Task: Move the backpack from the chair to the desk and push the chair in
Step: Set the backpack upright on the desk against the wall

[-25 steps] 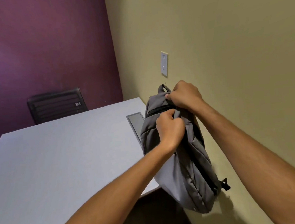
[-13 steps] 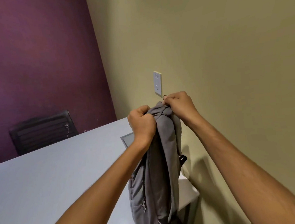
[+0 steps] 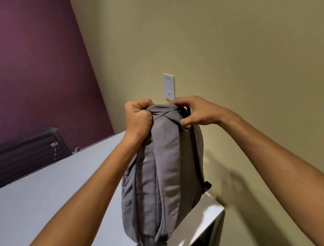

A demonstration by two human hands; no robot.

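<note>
The pale desk (image 3: 46,201) carried the grey backpack (image 3: 167,171) upright on its near, wall-side corner, and a black chair (image 3: 23,156) sat at the desk's far edge. Above the desk, the left hand (image 3: 139,117) clutched the backpack's top in a fist while the right hand (image 3: 197,112) pinched its other side.

Grey backpack (image 3: 161,172) is standing upright at the worktop (image 3: 46,201) corner, beside the wall (image 3: 249,56). Left hand (image 3: 139,117) is gripping its top; right hand (image 3: 197,112) is pinching the opposite side.
</note>
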